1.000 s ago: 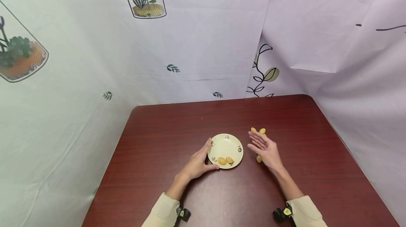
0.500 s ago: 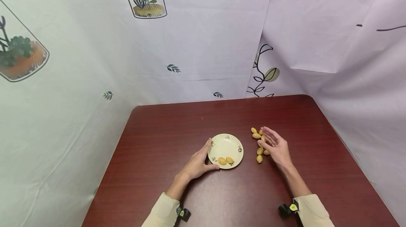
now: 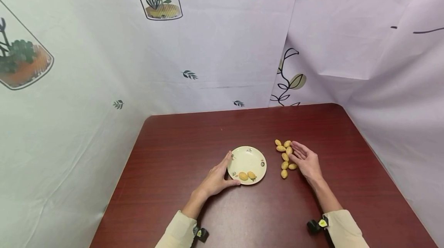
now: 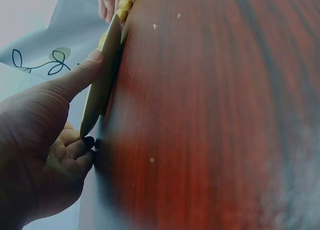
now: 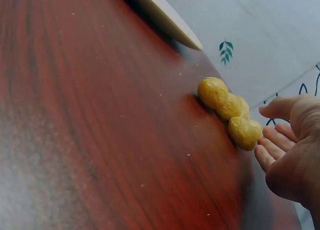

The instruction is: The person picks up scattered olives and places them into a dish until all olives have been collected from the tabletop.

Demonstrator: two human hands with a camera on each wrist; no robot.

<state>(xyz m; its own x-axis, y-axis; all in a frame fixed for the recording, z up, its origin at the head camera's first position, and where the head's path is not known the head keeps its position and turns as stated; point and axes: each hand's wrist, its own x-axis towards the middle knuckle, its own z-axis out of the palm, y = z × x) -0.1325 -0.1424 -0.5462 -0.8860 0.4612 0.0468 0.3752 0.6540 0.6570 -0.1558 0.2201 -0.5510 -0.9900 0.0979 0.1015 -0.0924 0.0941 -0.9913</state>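
A round cream plate [image 3: 247, 159] with small printed motifs rests on the table. My left hand [image 3: 214, 178] holds its left side, thumb and fingers spread round the rim; in the left wrist view the thumb lies on the edge of the plate [image 4: 102, 84]. Two small yellow oval pieces [image 3: 243, 176] with fruit-like skin lie at the plate's near side. To the right of the plate, several more such yellow pieces [image 3: 285, 165] form a loose cluster. My right hand [image 3: 308, 163] is at the cluster's right side, fingers loosely bent and thumb apart, holding nothing.
The dark red wooden table [image 3: 173, 144] meets white curtains [image 3: 222, 47] printed with plants at the back and both sides. Tiny pale crumbs [image 4: 155, 26] dot the tabletop. Wrist cameras [image 3: 201, 234] are strapped at both sleeves.
My right hand has moved right, from over the yellow pieces to their right side, uncovering most of the cluster. The left hand, the plate and its two pieces have stayed put.
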